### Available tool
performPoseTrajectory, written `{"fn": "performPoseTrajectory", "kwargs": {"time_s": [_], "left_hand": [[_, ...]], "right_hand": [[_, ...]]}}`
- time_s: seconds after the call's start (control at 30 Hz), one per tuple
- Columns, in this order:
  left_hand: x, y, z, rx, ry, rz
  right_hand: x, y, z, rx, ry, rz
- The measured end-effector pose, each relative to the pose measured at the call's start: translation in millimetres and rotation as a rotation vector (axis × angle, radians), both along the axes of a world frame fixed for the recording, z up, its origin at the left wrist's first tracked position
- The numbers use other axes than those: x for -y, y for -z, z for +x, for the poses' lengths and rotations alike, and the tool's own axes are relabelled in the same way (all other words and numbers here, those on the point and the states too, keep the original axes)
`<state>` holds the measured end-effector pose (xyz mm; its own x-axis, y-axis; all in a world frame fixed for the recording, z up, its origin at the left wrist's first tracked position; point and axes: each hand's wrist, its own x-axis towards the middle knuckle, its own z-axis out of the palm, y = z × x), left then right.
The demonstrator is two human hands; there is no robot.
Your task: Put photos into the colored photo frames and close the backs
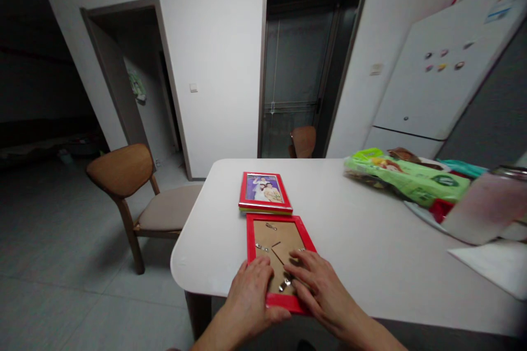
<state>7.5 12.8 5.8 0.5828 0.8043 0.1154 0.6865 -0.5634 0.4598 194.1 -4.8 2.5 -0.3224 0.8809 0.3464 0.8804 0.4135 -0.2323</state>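
Red frame (284, 302) is face down at the near edge of the table (349, 263), brown backing board (288, 237) up. Metal clips (270, 226) sit near all four sides of the board; the two dark lines mid-board look like slits.

Step in hand looks like fingering the clips. To do it well, I'd brace with the left and work one clip at a time with right fingertips, pushing sideways, not down. Light load on the board; there may be glass under it.

Hands are apart, one per side. Left hand (251, 288) covers the near-left corner, thumb along the near rail; can't tell from here if it's pinching or just resting. Right hand (321, 285) has fingers spread, not closed on anything, tips over the board between right and near clips.

So the frame lies under and between both hands, running away from them toward the framed photo (265, 189) just beyond its far rail.
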Motion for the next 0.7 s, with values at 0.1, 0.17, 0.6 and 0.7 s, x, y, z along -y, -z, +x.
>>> {"fn": "performPoseTrajectory", "kwargs": {"time_s": [0.1, 0.17, 0.6, 0.7], "left_hand": [[0, -0.7, 1, 0.008, -0.011, 0.004], [0, -0.3, 1, 0.022, -0.010, 0.011], [-2, 8.6, -4, 0.122, 0.015, 0.038], [-2, 10.7, -6, 0.138, 0.026, 0.049]], "right_hand": [[12, -5.9, -12, 0.018, -0.106, -0.074], [17, -8.0, -14, 0.028, -0.133, -0.103], [-32, -8.9, -31, -0.090, -0.050, -0.119], [-49, -9.5, -39, -0.027, -0.036, -0.148]]}}
